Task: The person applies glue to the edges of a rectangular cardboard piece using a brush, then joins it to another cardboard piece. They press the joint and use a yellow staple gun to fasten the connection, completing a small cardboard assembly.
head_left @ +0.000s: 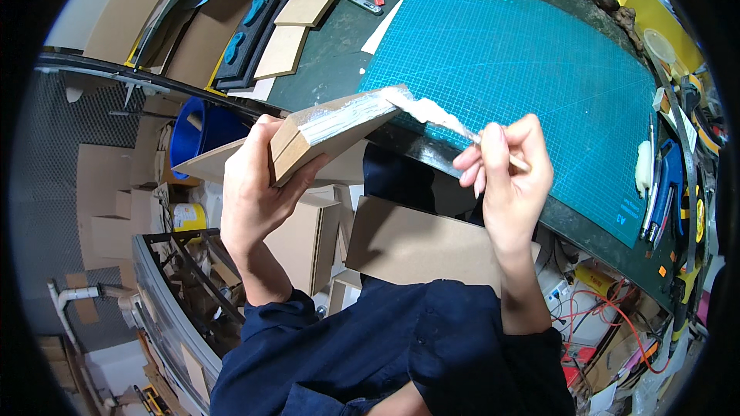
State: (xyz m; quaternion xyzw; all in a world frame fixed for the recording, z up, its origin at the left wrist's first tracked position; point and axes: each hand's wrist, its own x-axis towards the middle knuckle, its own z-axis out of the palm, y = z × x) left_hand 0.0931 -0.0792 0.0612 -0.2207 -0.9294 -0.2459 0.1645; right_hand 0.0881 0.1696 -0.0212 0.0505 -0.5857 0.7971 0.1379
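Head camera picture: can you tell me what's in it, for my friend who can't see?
A person's left hand holds up a stack of brown boards, while the right hand spreads white paste along its edge with a thin stick. Behind lies a teal cutting mat on a cluttered workbench.

A cutting mat (524, 69) lies on the tabletop (331, 54). Left of it rest wooden boards (293, 31). Pens (659, 185) lie at its right edge. A bucket (193, 131) stands below the tabletop's left end.
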